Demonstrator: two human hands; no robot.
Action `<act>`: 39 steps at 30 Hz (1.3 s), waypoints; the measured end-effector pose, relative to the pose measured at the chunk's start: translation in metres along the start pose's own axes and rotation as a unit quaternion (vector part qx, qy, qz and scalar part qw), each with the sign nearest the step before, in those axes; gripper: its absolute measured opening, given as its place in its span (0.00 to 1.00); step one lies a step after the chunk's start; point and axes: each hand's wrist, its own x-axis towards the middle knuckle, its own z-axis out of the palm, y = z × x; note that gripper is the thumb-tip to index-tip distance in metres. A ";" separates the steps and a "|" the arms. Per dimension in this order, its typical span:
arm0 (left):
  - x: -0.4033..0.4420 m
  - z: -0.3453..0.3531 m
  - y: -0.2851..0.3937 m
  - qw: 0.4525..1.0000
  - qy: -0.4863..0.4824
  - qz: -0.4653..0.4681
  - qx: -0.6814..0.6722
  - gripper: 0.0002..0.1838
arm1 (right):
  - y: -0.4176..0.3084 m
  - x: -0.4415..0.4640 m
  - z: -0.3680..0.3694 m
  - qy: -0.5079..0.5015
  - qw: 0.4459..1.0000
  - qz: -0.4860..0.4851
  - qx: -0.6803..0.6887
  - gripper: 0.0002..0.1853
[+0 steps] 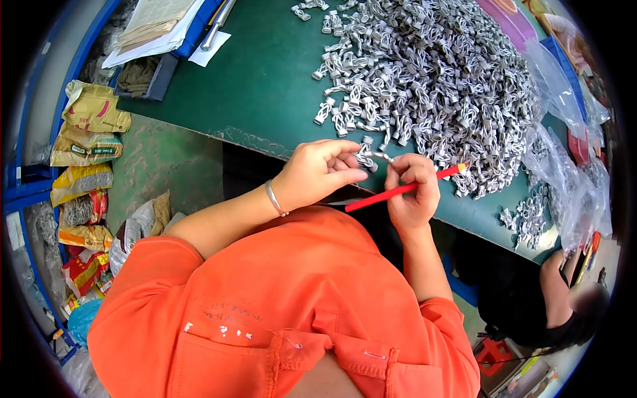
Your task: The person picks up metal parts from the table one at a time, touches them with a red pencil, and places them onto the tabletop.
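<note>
Fingers of left hand and right hand nearly closed, pinching a small grey part between them, red tool across right palm, grey heap on green table

Metallic-looking loops, smooth red handle, matt cloth shirt.

Person in orange handles a small metal piece.
Left grip and right grip pinch it, the right also clasping a red stick, near a silver heap on a green surface.

Small parts heap this workshop's green table.
</note>
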 end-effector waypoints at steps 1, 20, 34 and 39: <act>0.001 0.001 0.003 0.996 -0.006 -0.055 -0.074 0.16 | -0.003 0.002 0.000 -0.013 0.999 -0.029 0.017 0.18; -0.008 -0.013 0.017 0.929 0.021 0.317 0.189 0.10 | -0.014 -0.012 -0.006 -0.063 0.924 0.199 0.321 0.14; -0.018 -0.012 0.005 0.990 0.037 0.062 0.119 0.10 | -0.002 -0.012 0.003 -0.103 0.988 0.110 0.023 0.16; -0.009 -0.009 0.004 0.992 0.017 0.049 0.111 0.12 | -0.010 -0.012 0.000 -0.084 0.985 0.105 0.106 0.15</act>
